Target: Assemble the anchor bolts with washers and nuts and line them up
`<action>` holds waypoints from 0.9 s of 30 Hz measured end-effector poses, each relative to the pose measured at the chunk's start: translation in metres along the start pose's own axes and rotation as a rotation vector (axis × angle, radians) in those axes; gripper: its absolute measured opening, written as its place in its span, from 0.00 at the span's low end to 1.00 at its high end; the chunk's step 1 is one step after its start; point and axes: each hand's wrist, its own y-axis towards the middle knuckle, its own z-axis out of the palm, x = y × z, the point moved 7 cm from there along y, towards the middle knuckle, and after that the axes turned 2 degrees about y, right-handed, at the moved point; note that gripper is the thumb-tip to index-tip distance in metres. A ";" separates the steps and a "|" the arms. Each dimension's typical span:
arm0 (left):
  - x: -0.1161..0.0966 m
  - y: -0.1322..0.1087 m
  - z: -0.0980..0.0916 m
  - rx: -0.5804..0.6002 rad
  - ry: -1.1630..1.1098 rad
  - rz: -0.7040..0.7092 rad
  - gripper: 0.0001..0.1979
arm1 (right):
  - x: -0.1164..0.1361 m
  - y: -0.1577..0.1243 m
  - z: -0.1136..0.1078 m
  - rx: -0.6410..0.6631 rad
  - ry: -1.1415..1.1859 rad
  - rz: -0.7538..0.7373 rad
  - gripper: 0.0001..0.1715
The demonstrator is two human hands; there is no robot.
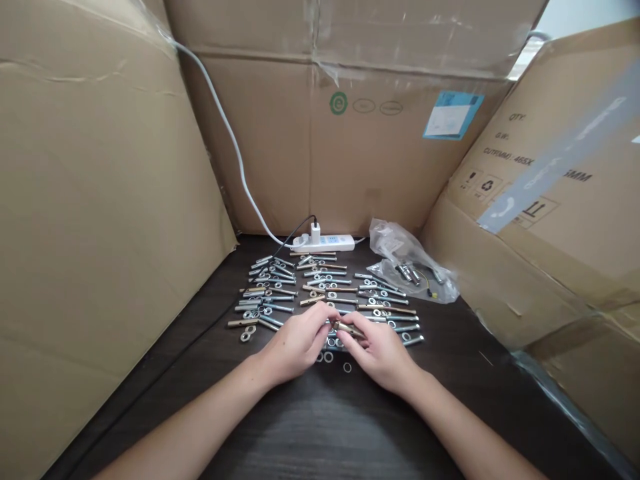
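Observation:
My right hand (381, 349) is closed around a brass-coloured metal sleeve (351, 330), which lies between its thumb and fingers. My left hand (301, 339) meets it at the sleeve's left end, fingers pinched together; what those fingertips hold is too small to make out. Both hands are just above the dark table, over rows of metal bolts, sleeves, nuts and washers. A loose washer (328, 357) lies below the hands, and a thin ring (347, 367) is a little to its right. Several bolts (414, 341) extend past my right hand.
Behind the hardware sits a white power strip (337, 243) with a plugged-in charger (315, 233). A clear plastic bag (400, 253) with metal parts lies at the back right. Cardboard walls (370, 160) stand behind and on both sides. A black cable (165, 370) runs along the left.

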 end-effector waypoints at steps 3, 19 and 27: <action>0.001 0.000 -0.001 0.015 0.017 -0.014 0.10 | 0.001 0.000 0.000 -0.009 -0.007 -0.036 0.12; -0.008 0.000 0.002 0.158 0.120 -0.001 0.12 | 0.002 -0.002 -0.003 0.000 -0.106 -0.081 0.13; -0.011 -0.002 0.001 0.161 0.119 -0.044 0.09 | 0.006 -0.002 -0.004 -0.006 -0.123 -0.101 0.13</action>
